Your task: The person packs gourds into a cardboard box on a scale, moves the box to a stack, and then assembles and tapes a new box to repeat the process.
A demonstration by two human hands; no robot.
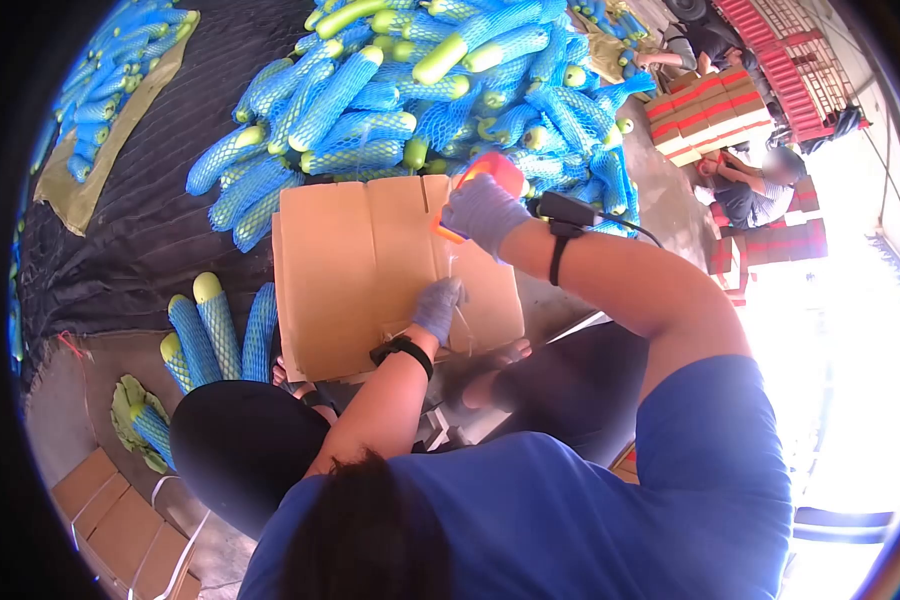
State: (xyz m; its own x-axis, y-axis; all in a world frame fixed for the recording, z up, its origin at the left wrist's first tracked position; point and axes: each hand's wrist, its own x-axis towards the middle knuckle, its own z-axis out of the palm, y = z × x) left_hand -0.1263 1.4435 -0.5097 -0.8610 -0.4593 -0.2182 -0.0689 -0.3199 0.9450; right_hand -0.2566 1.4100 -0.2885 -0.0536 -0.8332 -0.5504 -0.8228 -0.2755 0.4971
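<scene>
A brown cardboard box (350,240) lies across my lap, its flaps shut. My right hand (485,212), in a grey glove, is closed round a red-orange tape dispenser (498,172) at the box's upper right edge. Clear tape (454,268) seems to run from it down toward my left hand (437,308). That hand is gloved too and presses on the box's right half, with its fingers together. Just beyond the box lies a big heap of green gourds in blue foam nets (370,100).
More netted gourds (210,325) stand left of the box. Flattened cartons (120,520) with white straps lie at the lower left. A dark quilted sheet (160,190) covers the ground. At the upper right, a crouching person (755,190) is beside stacked red-striped boxes (710,112).
</scene>
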